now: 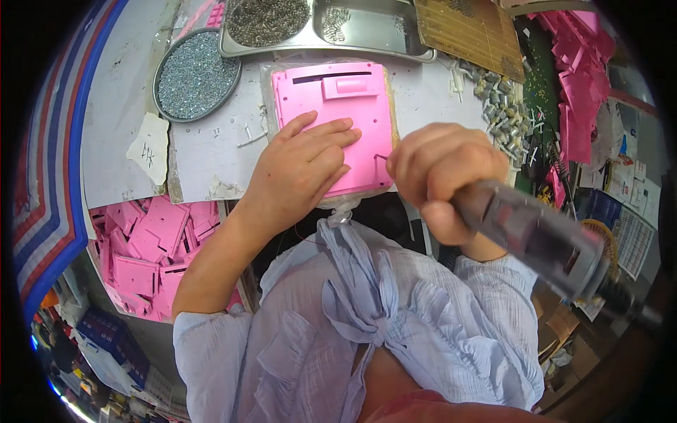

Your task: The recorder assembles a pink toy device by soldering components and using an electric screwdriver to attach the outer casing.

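A pink plastic panel [363,134] with a dark slot along its far edge rests on a pad wrapped in clear plastic [395,113]. My left hand [300,162] lies over the panel's left part, fingers stretched out and touching its face. My right hand [451,169] is closed around an electric screwdriver [536,229] with a grey, see-through body. The body slants down to the right. A thin dark bit [381,156] sticks out past my right fingers over the panel's right edge; whether it touches a screw I cannot tell.
A round dish of small screws [197,74] stands at the far left. Beside it a steel tray [310,44] holds small metal parts. Cardboard [472,32] and small metal cylinders [502,106] lie at right. Pink pieces fill a box [151,247] at lower left; more pink parts [575,84] lie far right.
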Motion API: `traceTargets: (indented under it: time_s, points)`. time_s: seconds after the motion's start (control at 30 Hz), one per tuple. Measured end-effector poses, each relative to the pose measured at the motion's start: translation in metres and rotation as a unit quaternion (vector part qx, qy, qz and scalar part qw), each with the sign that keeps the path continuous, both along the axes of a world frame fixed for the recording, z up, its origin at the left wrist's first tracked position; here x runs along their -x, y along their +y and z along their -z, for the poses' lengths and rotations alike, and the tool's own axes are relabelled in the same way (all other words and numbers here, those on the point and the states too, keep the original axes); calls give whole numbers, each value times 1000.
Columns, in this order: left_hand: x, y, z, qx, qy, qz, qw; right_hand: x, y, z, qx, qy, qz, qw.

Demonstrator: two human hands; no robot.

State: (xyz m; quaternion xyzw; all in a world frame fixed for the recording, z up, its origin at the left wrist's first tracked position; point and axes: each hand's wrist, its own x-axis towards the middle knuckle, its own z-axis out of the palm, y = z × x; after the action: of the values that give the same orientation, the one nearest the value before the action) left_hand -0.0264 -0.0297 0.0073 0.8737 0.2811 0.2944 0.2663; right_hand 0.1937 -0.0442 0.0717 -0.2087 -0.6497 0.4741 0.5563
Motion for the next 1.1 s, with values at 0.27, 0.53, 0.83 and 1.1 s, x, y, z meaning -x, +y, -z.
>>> traceTargets:
  time_s: [0.27,0.53,0.83,1.1]
  points:
    - [0,-1,-2,47,-16,-1,999,4,10,11,-19,-34,-71,997]
    - [1,-3,-1,46,-1,5,999,-7,32,1,29,9,-66,997]
    - [-1,0,-1,35,3,0,999,-5,48,6,22,-55,-31,998]
    - [-1,-2,0,63,4,6,998,-4,104,19,56,-14,4,998]
